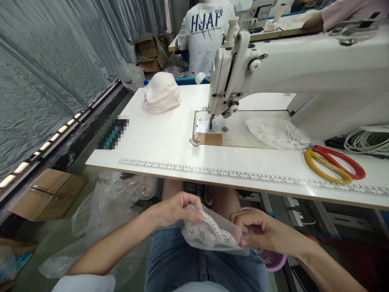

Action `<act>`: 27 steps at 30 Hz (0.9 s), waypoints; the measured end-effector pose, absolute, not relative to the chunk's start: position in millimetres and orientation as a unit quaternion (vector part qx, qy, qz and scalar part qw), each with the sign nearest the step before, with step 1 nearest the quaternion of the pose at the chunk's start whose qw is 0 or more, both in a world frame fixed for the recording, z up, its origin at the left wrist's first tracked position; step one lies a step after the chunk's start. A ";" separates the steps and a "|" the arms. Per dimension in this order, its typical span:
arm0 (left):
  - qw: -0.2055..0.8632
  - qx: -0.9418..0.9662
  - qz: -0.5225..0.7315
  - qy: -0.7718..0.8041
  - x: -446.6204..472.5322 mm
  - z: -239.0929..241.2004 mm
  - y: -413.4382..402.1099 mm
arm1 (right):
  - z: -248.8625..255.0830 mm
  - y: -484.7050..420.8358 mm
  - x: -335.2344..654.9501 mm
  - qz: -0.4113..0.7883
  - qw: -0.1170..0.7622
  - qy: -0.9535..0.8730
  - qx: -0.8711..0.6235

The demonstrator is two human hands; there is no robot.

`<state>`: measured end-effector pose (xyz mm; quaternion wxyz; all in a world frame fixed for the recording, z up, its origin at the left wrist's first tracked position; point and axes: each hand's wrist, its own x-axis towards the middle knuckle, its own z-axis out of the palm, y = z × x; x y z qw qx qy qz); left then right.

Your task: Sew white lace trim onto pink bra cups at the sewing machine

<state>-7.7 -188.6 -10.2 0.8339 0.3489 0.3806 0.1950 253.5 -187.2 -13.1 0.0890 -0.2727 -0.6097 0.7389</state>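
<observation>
Above my lap, a piece of white lace with sheer fabric (209,231) is stretched between both hands. My left hand (180,209) pinches its upper left edge between thumb and fingers. At the right end, my right hand (255,229) grips the sheer edge, thumb against curled fingers. In front stands a white sewing machine (225,81), its presser foot (211,121) over the metal needle plate. Another white lace piece (276,132) lies on the machine bed, right of the needle.
A stack of pale fabric pieces (161,93) sits on the white table (146,138). Scissors with red and yellow handles (334,164) lie at the right, near coiled cable (367,140). A purple basket (273,259) is below. Beyond, a person in a white shirt (203,36) sits facing away.
</observation>
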 end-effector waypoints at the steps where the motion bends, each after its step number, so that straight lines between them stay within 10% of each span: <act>1: 0.833 0.358 0.196 0.374 -6.5 -7.6 -188.1 | -9.1 -187.7 256.9 0.731 0.089 -0.620 -0.270; 15: 0.830 0.356 0.241 0.354 -0.7 -0.3 -183.8 | -25.5 -198.0 268.6 0.737 0.169 -0.602 -0.257; 27: 0.856 0.354 0.139 0.350 5.6 5.8 -180.3 | -30.6 -191.4 210.5 0.301 0.402 -0.842 -0.196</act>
